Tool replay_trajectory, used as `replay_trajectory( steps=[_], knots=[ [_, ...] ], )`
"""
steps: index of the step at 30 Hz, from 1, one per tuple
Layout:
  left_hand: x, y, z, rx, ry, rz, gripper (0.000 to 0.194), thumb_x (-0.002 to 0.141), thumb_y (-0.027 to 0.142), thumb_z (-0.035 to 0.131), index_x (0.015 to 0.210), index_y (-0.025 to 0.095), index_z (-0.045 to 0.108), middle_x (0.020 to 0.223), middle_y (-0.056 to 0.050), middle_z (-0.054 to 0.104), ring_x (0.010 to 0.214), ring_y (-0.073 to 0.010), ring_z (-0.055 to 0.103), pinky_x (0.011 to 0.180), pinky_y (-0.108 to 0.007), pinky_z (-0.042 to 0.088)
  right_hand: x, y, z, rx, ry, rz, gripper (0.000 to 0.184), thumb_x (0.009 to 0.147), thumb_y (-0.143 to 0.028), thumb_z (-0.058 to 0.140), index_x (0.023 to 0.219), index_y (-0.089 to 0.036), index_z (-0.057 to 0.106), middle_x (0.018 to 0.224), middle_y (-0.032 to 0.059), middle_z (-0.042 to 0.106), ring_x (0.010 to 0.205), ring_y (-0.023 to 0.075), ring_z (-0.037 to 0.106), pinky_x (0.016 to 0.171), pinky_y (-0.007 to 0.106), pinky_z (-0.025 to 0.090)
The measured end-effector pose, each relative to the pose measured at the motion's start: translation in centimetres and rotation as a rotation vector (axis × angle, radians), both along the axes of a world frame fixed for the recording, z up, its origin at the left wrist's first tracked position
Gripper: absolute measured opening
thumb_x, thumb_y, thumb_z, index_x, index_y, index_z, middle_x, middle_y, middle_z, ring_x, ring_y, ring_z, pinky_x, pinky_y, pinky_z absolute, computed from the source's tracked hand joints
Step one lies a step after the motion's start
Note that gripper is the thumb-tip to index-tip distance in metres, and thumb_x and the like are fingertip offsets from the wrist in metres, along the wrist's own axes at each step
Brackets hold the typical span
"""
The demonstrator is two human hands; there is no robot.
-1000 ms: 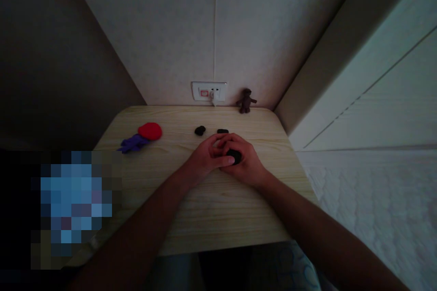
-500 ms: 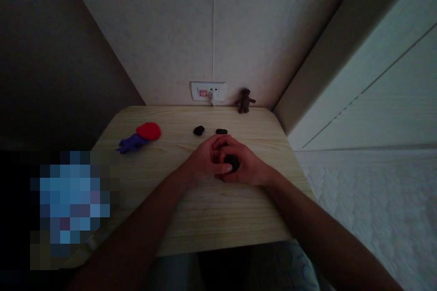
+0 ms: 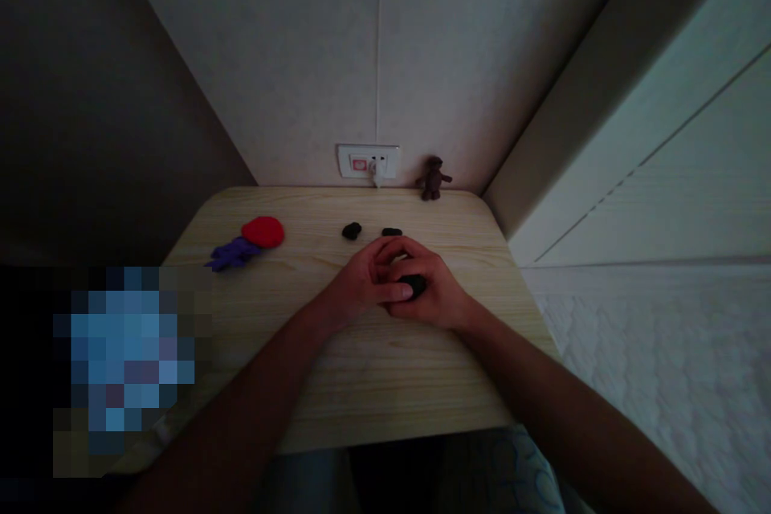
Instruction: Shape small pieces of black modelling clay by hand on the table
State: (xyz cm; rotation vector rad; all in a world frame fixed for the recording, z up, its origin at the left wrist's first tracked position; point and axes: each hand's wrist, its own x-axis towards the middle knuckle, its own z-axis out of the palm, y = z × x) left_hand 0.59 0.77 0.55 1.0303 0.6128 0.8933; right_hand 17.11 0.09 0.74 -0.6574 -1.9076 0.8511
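Over the middle of the table, my left hand (image 3: pixel 365 277) and my right hand (image 3: pixel 434 285) are closed together around a black lump of modelling clay (image 3: pixel 414 285). My left thumb presses on the lump's near side, and the fingers of my right hand curl about it. Part of the lump is hidden by the fingers. Just beyond my hands lie a small black clay roll (image 3: pixel 392 232), partly covered by my fingers, and an uneven black clay piece (image 3: pixel 352 231) to its left.
Toward the left of the wooden table (image 3: pixel 337 409) lie a flat red piece (image 3: pixel 263 232) and a crumpled purple piece (image 3: pixel 234 254). A small brown figure (image 3: pixel 432 179) stands at the back by the wall, right of a socket (image 3: pixel 368 162) with a plug. A pixelated patch covers the lower left.
The fingers of both hands have shifted slightly around the black clay, and less of it shows. My hands now cover more of the roll behind them. Other things lie as before.
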Motion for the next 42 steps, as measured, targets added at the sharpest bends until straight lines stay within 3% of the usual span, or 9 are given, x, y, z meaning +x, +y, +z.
replay_trajectory(
  steps=[7, 13, 17, 21, 29, 37, 42],
  knots=[
    [0.03, 0.0, -0.2, -0.034, -0.003, 0.005, 0.063, 0.065, 0.016, 0.087, 0.122, 0.02, 0.06, 0.093, -0.002, 0.074, 0.08, -0.0164, 0.072, 0.072, -0.026, 0.054, -0.33, 0.01, -0.1, 0.017, 0.034, -0.114, 0.02, 0.067, -0.019, 0.083, 0.07, -0.022, 0.064, 0.099, 0.0045, 0.065, 0.095, 0.0206, 0.066, 0.084, 0.037, 0.056],
    [-0.22, 0.13, -0.4, 0.0, -0.035, 0.024, 0.067, 0.058, 0.015, 0.091, 0.119, 0.018, 0.064, 0.111, -0.005, 0.072, 0.097, -0.017, 0.071, 0.085, -0.026, 0.056, 0.12, 0.3, 0.5, -0.037, 0.002, 0.087, 0.028, 0.068, -0.02, 0.085, 0.089, -0.024, 0.067, 0.11, 0.0056, 0.065, 0.11, 0.0234, 0.065, 0.1, 0.044, 0.053],
    [-0.32, 0.12, -0.24, -0.017, 0.0, -0.008, 0.07, 0.057, 0.015, 0.091, 0.121, 0.019, 0.063, 0.11, -0.004, 0.071, 0.092, -0.0172, 0.071, 0.079, -0.027, 0.056, 0.23, 0.24, 0.5, -0.077, -0.017, 0.094, 0.024, 0.068, -0.019, 0.083, 0.079, -0.023, 0.062, 0.112, 0.0049, 0.062, 0.111, 0.0234, 0.063, 0.1, 0.044, 0.053],
    [-0.35, 0.15, -0.25, 0.018, 0.004, 0.007, 0.07, 0.056, 0.016, 0.091, 0.12, 0.019, 0.064, 0.113, -0.006, 0.071, 0.098, -0.0203, 0.071, 0.083, -0.029, 0.056, -0.01, 0.0, 0.26, -0.069, -0.001, 0.093, 0.023, 0.069, -0.017, 0.081, 0.084, -0.024, 0.066, 0.112, 0.005, 0.061, 0.112, 0.024, 0.062, 0.101, 0.044, 0.053],
    [-0.09, 0.11, -0.29, -0.002, -0.021, 0.031, 0.06, 0.061, 0.015, 0.089, 0.116, 0.019, 0.065, 0.106, -0.004, 0.073, 0.091, -0.017, 0.071, 0.08, -0.027, 0.055, -0.3, 0.02, 0.09, -0.047, 0.046, 0.006, 0.014, 0.073, -0.02, 0.081, 0.079, -0.023, 0.068, 0.105, 0.0059, 0.065, 0.106, 0.0233, 0.064, 0.096, 0.043, 0.054],
    [-0.18, -0.05, -0.28, -0.08, 0.025, 0.032, 0.073, 0.064, 0.017, 0.088, 0.13, 0.019, 0.057, 0.088, -0.003, 0.078, 0.081, -0.0202, 0.074, 0.083, -0.035, 0.054, -0.52, -0.07, -0.32, 0.051, 0.02, -0.193, 0.012, 0.077, -0.026, 0.082, 0.079, -0.023, 0.07, 0.092, 0.0046, 0.066, 0.089, 0.0198, 0.065, 0.079, 0.035, 0.056],
    [-0.26, 0.06, -0.24, -0.073, 0.039, 0.039, 0.076, 0.063, 0.017, 0.09, 0.131, 0.018, 0.056, 0.092, -0.005, 0.077, 0.082, -0.019, 0.074, 0.078, -0.03, 0.054, -0.04, 0.08, 0.05, 0.011, 0.02, -0.086, 0.017, 0.073, -0.022, 0.084, 0.082, -0.023, 0.07, 0.103, 0.0055, 0.065, 0.103, 0.022, 0.066, 0.091, 0.039, 0.056]
  ],
)
